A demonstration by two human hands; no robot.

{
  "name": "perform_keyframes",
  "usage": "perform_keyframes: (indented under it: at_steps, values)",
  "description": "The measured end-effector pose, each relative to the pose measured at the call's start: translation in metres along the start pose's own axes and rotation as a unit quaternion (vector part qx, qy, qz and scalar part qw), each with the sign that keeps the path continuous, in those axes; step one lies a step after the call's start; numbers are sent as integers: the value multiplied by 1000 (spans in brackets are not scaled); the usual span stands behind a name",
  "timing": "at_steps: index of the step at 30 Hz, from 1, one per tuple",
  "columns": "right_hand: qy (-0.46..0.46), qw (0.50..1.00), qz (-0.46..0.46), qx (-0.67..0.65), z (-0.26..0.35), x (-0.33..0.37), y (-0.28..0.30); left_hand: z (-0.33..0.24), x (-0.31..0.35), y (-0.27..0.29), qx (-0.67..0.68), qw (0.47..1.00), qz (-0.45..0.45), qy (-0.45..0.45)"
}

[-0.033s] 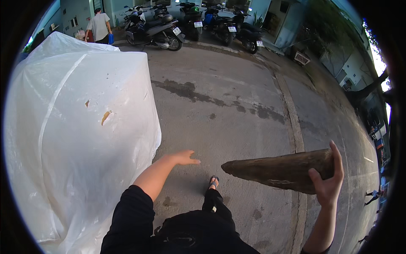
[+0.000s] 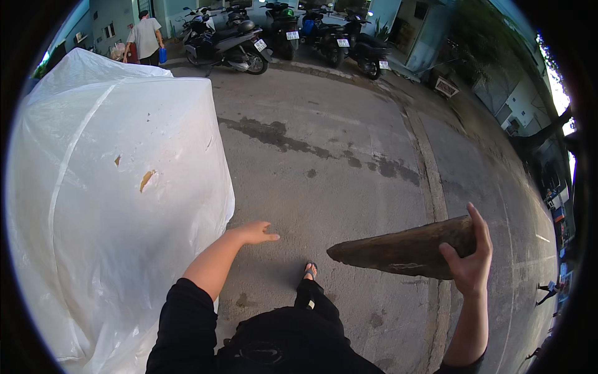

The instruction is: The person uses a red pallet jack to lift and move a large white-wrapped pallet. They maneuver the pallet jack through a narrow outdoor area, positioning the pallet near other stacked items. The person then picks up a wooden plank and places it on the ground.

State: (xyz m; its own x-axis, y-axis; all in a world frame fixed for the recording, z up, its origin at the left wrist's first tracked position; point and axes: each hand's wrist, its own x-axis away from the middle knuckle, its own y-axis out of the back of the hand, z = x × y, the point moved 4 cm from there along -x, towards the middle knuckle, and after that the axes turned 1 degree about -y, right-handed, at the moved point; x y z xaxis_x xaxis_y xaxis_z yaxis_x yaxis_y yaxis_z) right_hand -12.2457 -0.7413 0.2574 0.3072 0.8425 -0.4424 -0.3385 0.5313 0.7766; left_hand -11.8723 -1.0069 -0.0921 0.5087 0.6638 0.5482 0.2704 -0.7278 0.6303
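My right hand [image 2: 468, 254] grips the thick end of a large brown wooden wedge [image 2: 402, 249], thumb on the near side and fingers spread up along its end face. The wedge is held above the pavement, its narrow tip pointing left toward my other hand. My left hand [image 2: 255, 233] is empty, its fingers stretched out and apart, between the wedge's tip and a big white plastic sheet [image 2: 137, 206]. That sheet drapes over something bulky on the left, which it hides. Two small torn brown spots show on its surface.
Grey pavement [image 2: 367, 199] with dark wet streaks lies underfoot, and my sandalled foot [image 2: 310, 270] stands on it. Several parked motorbikes [image 2: 233, 47] line the building at the back. A person [image 2: 146, 38] carrying a blue item is at the far left. A tree trunk [image 2: 539, 134] leans at right.
My left hand has shifted a little left in the picture. My right hand, still on the wedge, has moved slightly left and up. The white sheet also appears slightly further left.
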Motion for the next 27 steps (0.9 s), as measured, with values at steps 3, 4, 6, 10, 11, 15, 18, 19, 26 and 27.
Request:
perform_keyframes:
  at_steps: [3,4,6,10,11,15,18,19,26,27]
  values:
    - [-35,993,111,31,-76,-121,-124,114,11,19,56,987,-65,134]
    - [-53,984,145,85,-92,-157,-160,147,29,7,32,982,-51,180]
    - [-60,982,159,85,-104,-235,-212,202,80,-30,26,956,-12,292]
    - [20,979,197,47,-73,-386,-295,250,169,-107,288,766,36,574]
    - [40,976,211,42,-60,-420,-317,251,172,-119,329,730,56,596]
    - [110,960,256,12,11,-533,-408,253,85,-98,401,712,106,567]
    - [185,947,263,-18,83,-615,-471,252,-58,2,359,784,42,505]
    - [189,945,266,-17,105,-641,-488,243,-113,56,247,876,-25,413]
    - [266,931,195,-159,231,-805,-617,140,-355,377,463,815,-347,18]
    - [275,928,182,-176,245,-828,-642,147,-368,400,480,801,-355,36]
